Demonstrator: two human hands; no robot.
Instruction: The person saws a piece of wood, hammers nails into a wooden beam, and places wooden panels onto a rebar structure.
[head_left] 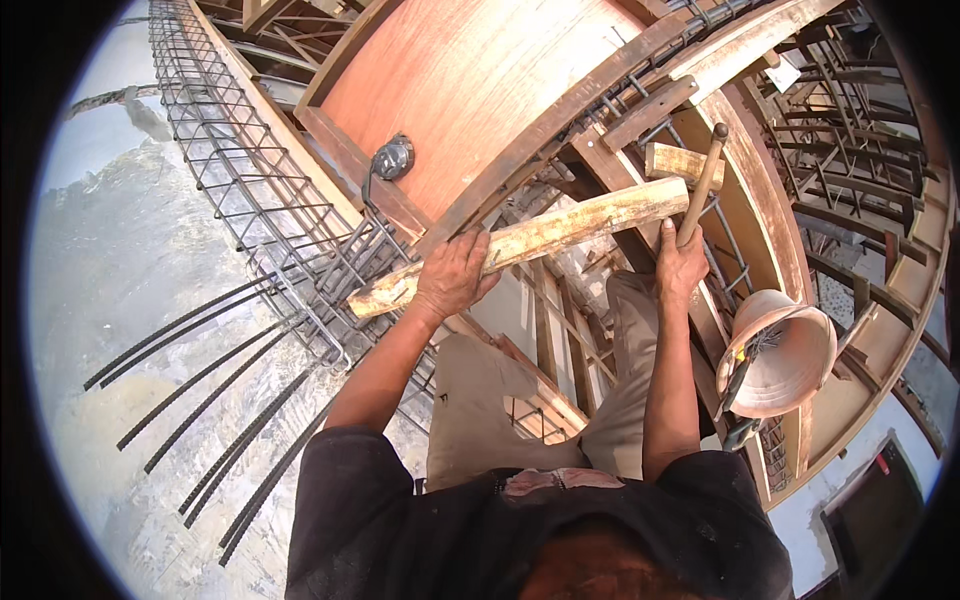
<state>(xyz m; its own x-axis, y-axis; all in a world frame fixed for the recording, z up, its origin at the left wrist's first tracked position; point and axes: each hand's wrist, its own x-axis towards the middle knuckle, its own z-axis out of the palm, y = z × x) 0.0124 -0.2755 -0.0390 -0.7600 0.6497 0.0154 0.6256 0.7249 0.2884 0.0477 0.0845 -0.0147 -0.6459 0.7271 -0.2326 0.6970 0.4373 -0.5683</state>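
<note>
A pale, worn length of timber [570, 228] lies slantwise in front of me, its right end higher in the picture. My left hand [455, 272] is closed over it near its left end. In my right hand [682, 262] is a round brown wooden handle [704, 185], pointing up and away with a knob-like end. Whatever is at the lower end of the handle is hidden by my fingers. The handle crosses close to the timber's right end. Just beyond stands a short wood block [684, 166] on the formwork.
Rebar cages [230, 170] run along the left, with several bar ends [200, 375] sticking out over concrete. A plywood panel [470, 100] carries a dark wrapped bundle [393, 158]. At right hangs a bucket [785, 355] with nails and tools. Gaps between beams open below me.
</note>
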